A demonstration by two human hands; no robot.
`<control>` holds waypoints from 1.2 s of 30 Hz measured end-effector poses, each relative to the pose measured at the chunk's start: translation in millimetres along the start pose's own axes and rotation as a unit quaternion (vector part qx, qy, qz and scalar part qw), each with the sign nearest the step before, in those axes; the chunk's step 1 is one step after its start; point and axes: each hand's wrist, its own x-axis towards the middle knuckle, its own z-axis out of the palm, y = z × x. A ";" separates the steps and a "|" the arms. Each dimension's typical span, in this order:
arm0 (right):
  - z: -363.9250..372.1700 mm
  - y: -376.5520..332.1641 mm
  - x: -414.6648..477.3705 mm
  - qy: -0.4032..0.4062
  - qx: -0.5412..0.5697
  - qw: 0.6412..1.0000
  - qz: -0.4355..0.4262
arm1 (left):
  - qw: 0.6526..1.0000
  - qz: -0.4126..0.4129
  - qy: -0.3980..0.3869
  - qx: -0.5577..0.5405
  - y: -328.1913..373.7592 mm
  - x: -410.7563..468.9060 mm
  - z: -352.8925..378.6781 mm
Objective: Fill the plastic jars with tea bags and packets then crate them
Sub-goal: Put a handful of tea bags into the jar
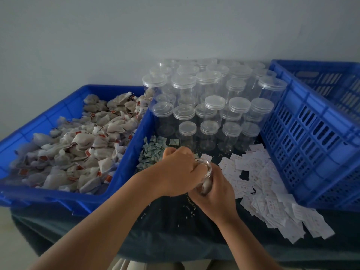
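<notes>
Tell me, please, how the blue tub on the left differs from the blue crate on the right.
The tub has solid walls; the crate has slotted walls. The tub is heaped with tea bags; the crate shows nothing inside where its interior is visible. The tub sits lower; the crate stands taller. Both are blue plastic and rest on the dark-covered table.

Dim, flat, bluish light, soft shadows, motion-blurred hands (196,178), wide-angle bowing at edges
</notes>
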 end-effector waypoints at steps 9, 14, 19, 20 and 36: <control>-0.7 -2.2 -3.3 0.021 -0.008 1.000 0.007 | 0.958 -0.086 0.253 -0.106 -68.5 -37.8 -53.2; 0.6 0.8 -3.8 -0.008 -0.013 1.000 0.013 | 0.913 -0.375 -0.049 0.150 -150.3 -67.9 -73.8; 1.5 2.6 -3.8 -0.014 -0.005 1.000 0.026 | 0.922 -0.364 -0.004 0.130 -178.4 -79.9 -41.6; 1.5 2.7 -3.5 -0.014 -0.002 1.000 0.025 | 0.926 -0.358 0.038 0.113 -182.1 -83.1 -38.5; 0.0 -2.3 -3.1 -0.035 0.005 0.999 0.039 | 0.983 -0.016 0.124 -0.131 -35.9 -27.7 -18.3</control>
